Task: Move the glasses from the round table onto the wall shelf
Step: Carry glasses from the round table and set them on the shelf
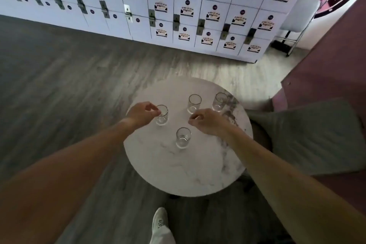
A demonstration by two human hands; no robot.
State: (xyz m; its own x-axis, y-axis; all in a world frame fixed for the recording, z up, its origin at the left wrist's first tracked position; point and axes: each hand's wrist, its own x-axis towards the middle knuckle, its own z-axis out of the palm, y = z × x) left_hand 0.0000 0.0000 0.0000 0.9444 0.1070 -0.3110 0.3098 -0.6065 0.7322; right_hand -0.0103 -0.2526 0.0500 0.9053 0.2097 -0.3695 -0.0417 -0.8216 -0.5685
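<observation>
Left hand (pixel 143 112) pinches the rim of a glass (pixel 162 115), it seems; right hand (pixel 208 121) hovers loosely curled, empty.

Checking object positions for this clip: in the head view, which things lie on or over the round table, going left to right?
Left hand → left glass → near glass → far middle glass → right hand → far right glass.
</observation>
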